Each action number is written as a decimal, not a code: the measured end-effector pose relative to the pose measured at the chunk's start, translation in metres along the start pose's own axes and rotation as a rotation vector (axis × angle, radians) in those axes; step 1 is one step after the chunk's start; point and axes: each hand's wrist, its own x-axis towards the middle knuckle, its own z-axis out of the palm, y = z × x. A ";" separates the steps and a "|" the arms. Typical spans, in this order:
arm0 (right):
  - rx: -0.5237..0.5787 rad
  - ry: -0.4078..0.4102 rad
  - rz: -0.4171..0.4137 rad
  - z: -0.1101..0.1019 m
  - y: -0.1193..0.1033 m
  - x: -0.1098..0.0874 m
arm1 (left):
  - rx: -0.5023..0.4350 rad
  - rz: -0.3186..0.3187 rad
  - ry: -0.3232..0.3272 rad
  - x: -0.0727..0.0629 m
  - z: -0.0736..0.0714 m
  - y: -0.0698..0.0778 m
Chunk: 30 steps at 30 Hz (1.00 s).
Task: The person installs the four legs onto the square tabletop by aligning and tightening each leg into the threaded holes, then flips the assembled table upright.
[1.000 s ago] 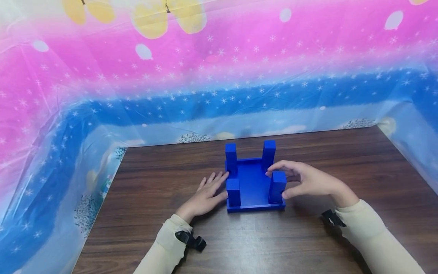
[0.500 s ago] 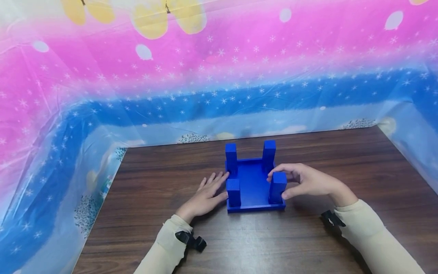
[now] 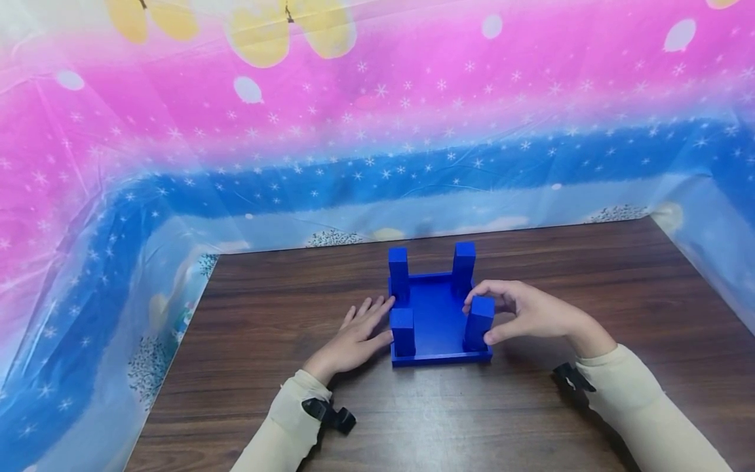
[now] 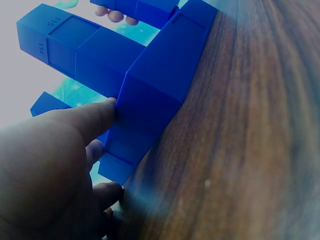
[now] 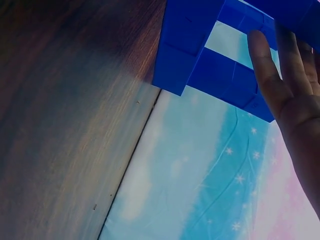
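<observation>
A blue rectangular tray-like base (image 3: 439, 321) lies on the table, with a square blue post standing at each corner. My left hand (image 3: 354, 337) lies flat beside it, with straight fingers touching its left wall. In the left wrist view the thumb (image 4: 95, 117) rests at the rim, near a post (image 4: 82, 47) with small raised marks. My right hand (image 3: 533, 311) holds the near right post (image 3: 479, 324), thumb on its near side and fingers curled behind it. That post leans slightly right. In the right wrist view the right hand (image 5: 295, 85) is partly cut off.
The base stands on a dark wood-grain table (image 3: 265, 288). A pink and blue patterned cloth (image 3: 354, 151) hangs behind the table and along its sides. Black straps with small devices (image 3: 330, 415) sit on both wrists.
The right hand's fingertips have shifted slightly to the right, and the top of the near right post has tipped a little that way. The left hand and the base have stayed in place.
</observation>
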 end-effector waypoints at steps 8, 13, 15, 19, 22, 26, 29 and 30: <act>-0.025 0.014 -0.001 0.002 0.000 0.000 | 0.002 -0.006 0.002 0.000 0.000 0.000; -0.092 0.057 0.052 0.004 -0.003 0.000 | 0.007 -0.007 -0.001 0.000 0.000 0.000; -0.123 0.080 0.069 0.005 -0.004 0.000 | 0.004 -0.006 -0.003 0.000 0.000 0.000; -0.165 0.117 0.076 0.008 -0.005 0.000 | -0.004 -0.001 -0.006 0.000 0.000 0.000; -0.145 0.120 0.072 0.009 -0.005 0.000 | 0.000 -0.001 -0.006 0.000 0.000 0.000; -0.054 0.080 0.091 0.011 -0.007 0.002 | 0.003 -0.002 -0.005 0.000 0.000 0.000; -0.012 0.059 0.105 0.013 -0.008 0.003 | 0.002 -0.003 -0.005 0.000 0.000 0.000; -0.015 0.059 0.103 0.013 -0.008 0.003 | 0.003 -0.004 -0.005 0.000 0.000 0.000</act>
